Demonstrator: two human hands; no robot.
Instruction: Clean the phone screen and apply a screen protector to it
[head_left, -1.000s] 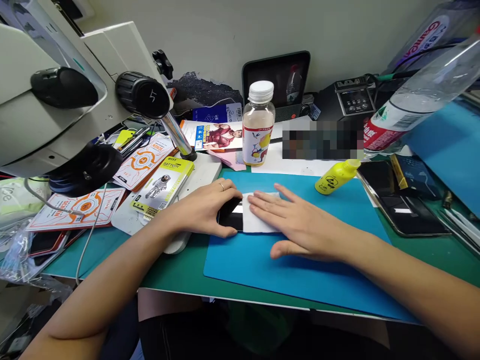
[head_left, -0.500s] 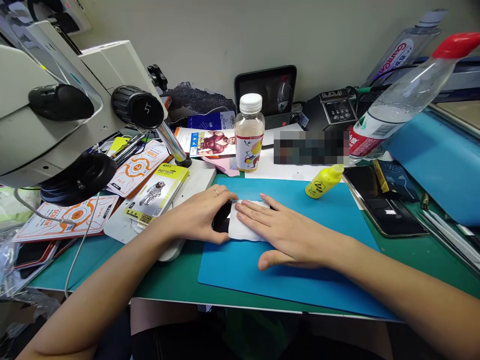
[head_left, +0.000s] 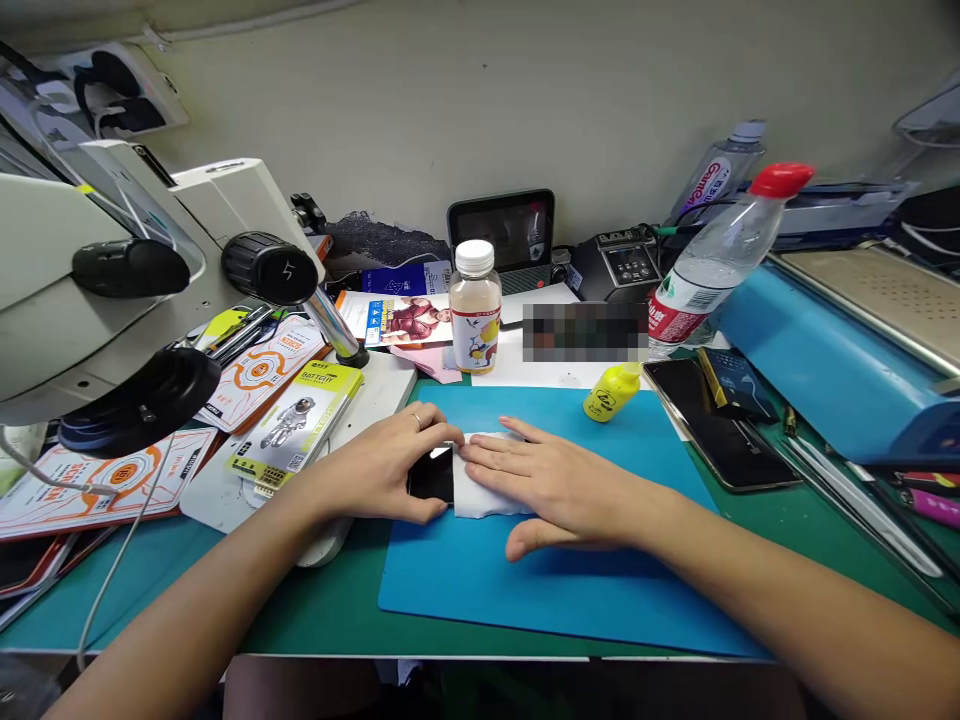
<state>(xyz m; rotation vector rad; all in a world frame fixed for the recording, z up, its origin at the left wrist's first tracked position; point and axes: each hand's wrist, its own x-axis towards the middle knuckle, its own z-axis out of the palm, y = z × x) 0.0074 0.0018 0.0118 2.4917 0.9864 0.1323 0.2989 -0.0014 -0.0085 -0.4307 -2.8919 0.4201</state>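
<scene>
Head view: my left grip (head_left: 391,466) clasps the black device (head_left: 432,484) by its edges on the blue mat (head_left: 465,585); my right grip (head_left: 551,488) lies spread on the white cloth (head_left: 478,503) covering it; uneven pressure could skid it.

On the blue mat (head_left: 540,600): dark phone (head_left: 432,484), held by your left hand (head_left: 386,468); white cloth (head_left: 477,499) atop, under your flat right hand (head_left: 562,490); yellow bottle (head_left: 611,394), far side.
</scene>
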